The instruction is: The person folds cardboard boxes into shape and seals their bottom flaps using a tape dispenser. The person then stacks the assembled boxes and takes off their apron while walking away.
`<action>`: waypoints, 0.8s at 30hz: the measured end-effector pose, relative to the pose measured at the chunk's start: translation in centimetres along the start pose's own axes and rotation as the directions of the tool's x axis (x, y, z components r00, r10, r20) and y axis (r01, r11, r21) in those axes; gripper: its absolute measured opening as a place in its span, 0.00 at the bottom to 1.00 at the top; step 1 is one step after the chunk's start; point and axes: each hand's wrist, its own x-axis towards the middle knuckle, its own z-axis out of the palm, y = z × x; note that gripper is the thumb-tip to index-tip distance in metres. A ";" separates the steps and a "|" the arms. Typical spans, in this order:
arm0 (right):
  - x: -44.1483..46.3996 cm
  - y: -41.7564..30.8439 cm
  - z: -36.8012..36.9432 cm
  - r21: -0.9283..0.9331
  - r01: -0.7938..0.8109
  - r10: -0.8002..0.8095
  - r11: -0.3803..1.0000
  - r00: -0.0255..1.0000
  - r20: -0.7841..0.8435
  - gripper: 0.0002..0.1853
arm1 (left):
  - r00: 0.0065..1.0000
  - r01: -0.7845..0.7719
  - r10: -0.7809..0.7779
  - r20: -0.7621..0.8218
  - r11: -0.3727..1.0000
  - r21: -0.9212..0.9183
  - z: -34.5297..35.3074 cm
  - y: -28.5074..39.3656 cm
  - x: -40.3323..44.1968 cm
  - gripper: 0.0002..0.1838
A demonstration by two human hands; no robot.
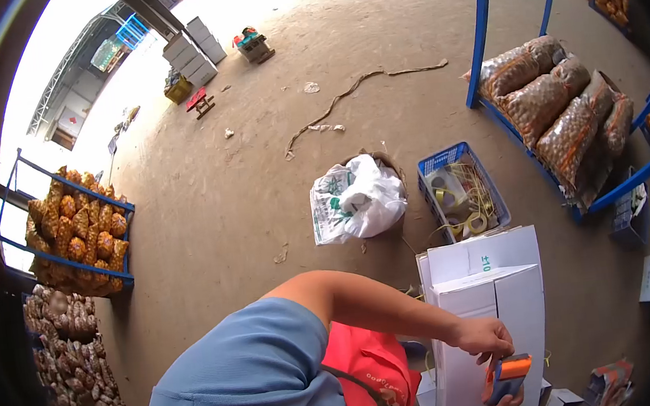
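Observation:
My left hand (482, 336) reaches across from the blue sleeve (235, 368), its fingers curled down close to the top of a small orange and dark-grey hand-held device (513, 373). What those fingers pinch, if anything, is too small to make out. Below it, my right hand (505, 403) is closed around the device, mostly hidden at the bottom edge. Both hands are in front of white cardboard (475, 298), which stands upright with green print near its top. A red apron (365, 379) covers my front.
A blue crate (499, 200) holds tape rolls and yellow straps. Beside it stands a basket with white plastic bags (363, 195). Blue racks carry net sacks (541, 92) at right and orange sacks (85, 226) at left. A strip (361, 86) lies on the floor.

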 end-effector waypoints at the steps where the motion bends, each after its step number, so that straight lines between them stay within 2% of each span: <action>1: 0.2 -1.3 -0.5 0.021 -0.100 0.095 0.995 0.982 0.165 0.54 | 0.999 0.025 -0.026 -0.020 1.000 -0.014 0.2 -0.2 0.1 0.16; 3: 0.1 0.2 -1.0 -0.012 -0.005 0.006 1.000 0.991 0.135 0.53 | 0.999 0.002 0.000 -0.042 1.000 0.031 0.5 0.3 0.0 0.16; 7: 0.3 0.4 -0.6 0.037 0.028 -0.033 0.999 0.986 0.165 0.55 | 0.992 0.046 -0.031 -0.124 0.991 0.125 1.0 0.7 -0.9 0.13; 13: 1.1 -0.1 -0.4 0.031 0.157 -0.160 0.987 0.956 0.247 0.50 | 0.985 0.035 -0.013 -0.171 0.991 0.126 0.8 -0.4 -1.2 0.14; 15: 1.2 -0.2 -0.3 0.032 0.189 -0.190 0.982 0.946 0.261 0.48 | 0.966 0.132 -0.103 -0.236 0.985 0.111 0.3 -0.4 -1.7 0.14; 16: 1.3 -0.2 -0.2 0.023 0.191 -0.191 0.981 0.948 0.253 0.47 | 0.967 0.124 -0.099 -0.235 0.987 0.097 0.3 -1.0 -1.7 0.14; 17: 0.0 3.7 -1.5 0.068 0.090 -0.103 0.994 0.967 0.234 0.53 | 0.969 0.063 -0.040 -0.243 0.994 0.088 0.6 -0.6 -2.4 0.15; 18: 1.3 3.6 -4.3 -0.067 0.149 -0.087 0.986 0.825 0.559 0.50 | 0.972 0.095 -0.076 -0.223 0.993 0.072 0.5 0.1 -3.0 0.15; 19: 0.5 2.6 -4.0 -0.134 0.290 -0.196 0.948 0.860 0.471 0.47 | 0.956 0.174 -0.149 -0.252 0.981 0.081 0.7 0.8 -3.1 0.15; 20: 0.9 0.9 -3.2 -0.137 0.313 -0.218 0.940 0.857 0.466 0.46 | 0.964 0.169 -0.144 -0.225 0.981 0.099 0.5 1.3 -3.4 0.15; 21: 1.0 0.3 -2.7 -0.150 0.319 -0.233 0.936 0.879 0.417 0.44 | 0.949 0.225 -0.189 -0.252 0.967 0.123 0.8 2.2 -3.6 0.16; 22: 3.0 -3.5 -0.2 -0.042 0.210 -0.184 0.977 0.922 0.341 0.41 | 0.954 0.216 -0.176 -0.244 0.965 0.147 0.8 2.6 -3.7 0.17; 23: 2.9 -2.5 -0.6 -0.057 0.274 -0.239 0.960 0.909 0.341 0.41 | 0.953 0.219 -0.180 -0.242 0.965 0.145 0.6 2.2 -3.6 0.17; 24: 3.1 -3.5 -0.1 -0.005 0.192 -0.178 0.981 0.919 0.351 0.42 | 0.952 0.230 -0.190 -0.239 0.961 0.155 0.6 2.4 -3.7 0.17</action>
